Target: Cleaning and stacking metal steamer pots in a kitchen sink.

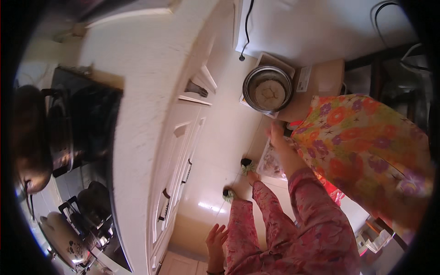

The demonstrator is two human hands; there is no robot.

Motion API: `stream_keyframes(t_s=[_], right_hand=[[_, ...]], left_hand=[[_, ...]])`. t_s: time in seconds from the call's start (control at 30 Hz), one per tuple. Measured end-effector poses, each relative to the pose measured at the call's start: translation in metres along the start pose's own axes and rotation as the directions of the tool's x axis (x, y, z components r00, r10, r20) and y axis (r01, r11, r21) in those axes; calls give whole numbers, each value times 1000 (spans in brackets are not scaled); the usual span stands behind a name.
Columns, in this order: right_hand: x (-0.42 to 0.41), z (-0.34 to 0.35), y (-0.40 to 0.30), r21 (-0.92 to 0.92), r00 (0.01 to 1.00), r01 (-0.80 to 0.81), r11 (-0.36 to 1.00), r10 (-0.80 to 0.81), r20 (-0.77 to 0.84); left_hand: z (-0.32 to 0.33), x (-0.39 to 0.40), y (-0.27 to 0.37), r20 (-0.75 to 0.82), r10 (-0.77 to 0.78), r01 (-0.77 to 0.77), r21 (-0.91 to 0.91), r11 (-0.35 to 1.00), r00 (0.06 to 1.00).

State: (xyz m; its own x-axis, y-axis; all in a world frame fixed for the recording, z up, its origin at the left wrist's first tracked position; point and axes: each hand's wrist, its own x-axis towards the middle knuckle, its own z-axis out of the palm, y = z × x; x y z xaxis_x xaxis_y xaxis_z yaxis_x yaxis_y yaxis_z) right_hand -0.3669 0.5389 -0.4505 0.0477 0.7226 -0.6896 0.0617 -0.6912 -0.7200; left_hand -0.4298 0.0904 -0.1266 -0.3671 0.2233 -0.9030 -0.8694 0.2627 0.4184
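Observation:
My left hand (216, 237) is low in the view, left of my pink patterned trousers. Its fingers are spread and it holds nothing. My right hand (276, 133), slightly blurred, reaches out just below a round metal pot (268, 89), with a visible gap between them. Its thumb stands apart and nothing shows in it. Inside the pot lies a pale, whitish mass with a cracked surface. The pot stands beside a cardboard box (319, 82). To the right of my right arm hangs a floral cloth (347, 130) in orange, yellow and purple.
White cabinets (185, 137) with dark handles run under a pale counter (144, 103). At far left are a black cooktop (117, 220) and dark cookware. A black cable with a plug (242, 57) hangs by the wall. A shallow tray (271, 160) lies on the tiled floor near my feet.

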Motion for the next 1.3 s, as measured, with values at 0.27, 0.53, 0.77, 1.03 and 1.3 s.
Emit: stream_keyframes(t_s=[0.27, 0.53, 0.77, 1.03, 1.3], right_hand=[[-266, -7, 63, -258, 752, -312, 914, 404, 521], [-484, -28, 22, -746, 92, -57, 663, 748, 658], [-635, -36, 44, -790, -260, 129, 599, 789, 556], [-867, -66, 153, -754, -578, 459, 470, 802, 148], [-1111, -18, 334, -405, -596, 714, 571, 799, 77]], left_hand=[[-5, -91, 2, -51, 289, -292, -57, 955, 956], [-68, -198, -82, -311, 461, -535, -221, 815, 831], [-124, -302, -207, -848, 339, -763, -113, 637, 408], [-184, -388, -337, -978, -181, -917, -167, 363, 106], [-313, -451, -407, -873, -487, -959, -124, 254, -16]])
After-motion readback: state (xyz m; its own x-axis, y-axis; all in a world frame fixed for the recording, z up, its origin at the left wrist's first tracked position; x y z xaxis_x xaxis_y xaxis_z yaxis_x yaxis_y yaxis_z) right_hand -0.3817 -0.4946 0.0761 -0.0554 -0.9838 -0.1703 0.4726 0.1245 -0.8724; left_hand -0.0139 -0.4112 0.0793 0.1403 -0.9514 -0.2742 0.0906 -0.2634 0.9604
